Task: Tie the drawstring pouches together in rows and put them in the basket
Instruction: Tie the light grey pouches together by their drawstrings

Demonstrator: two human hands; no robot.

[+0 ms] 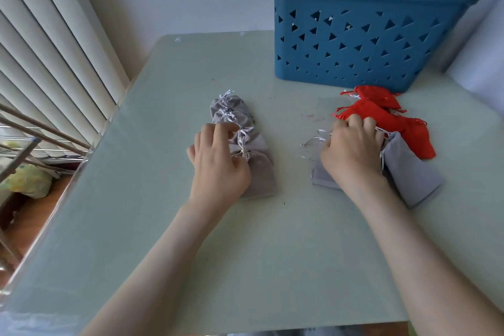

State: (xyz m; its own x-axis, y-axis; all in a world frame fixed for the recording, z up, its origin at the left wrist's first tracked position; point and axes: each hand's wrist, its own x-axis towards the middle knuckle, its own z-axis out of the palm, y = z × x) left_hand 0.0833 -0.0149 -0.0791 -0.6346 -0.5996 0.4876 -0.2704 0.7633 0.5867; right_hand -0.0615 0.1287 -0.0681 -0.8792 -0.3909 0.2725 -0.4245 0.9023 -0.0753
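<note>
Two bare forearms reach in from the near edge over the pale green counter [272,254]. Far left, beyond the counter's edge, stand white window blinds [54,49] and the metal bars of a drying rack [35,128]. Left of centre lies a row of grey pouches [260,174], overlapped one on the next and running away from the camera, with their white drawstrings [241,139] knotted together along the row. The left hand [218,163] rests on the near end of this row, its grip narrow: curled fingers and thumb pinch at the knotted cords. To the right, the right hand [351,150] lies knuckles-up on the loose grey pouches [411,172]. Its grip is closed over their gathered tops, and thin white cords trail out on both sides. Its fingertips touch a heap of red pouches [392,120] just beyond. Behind the heap, at the far right corner, stands the blue basket [354,43], its walls pierced with triangles; its inside is hidden.
</note>
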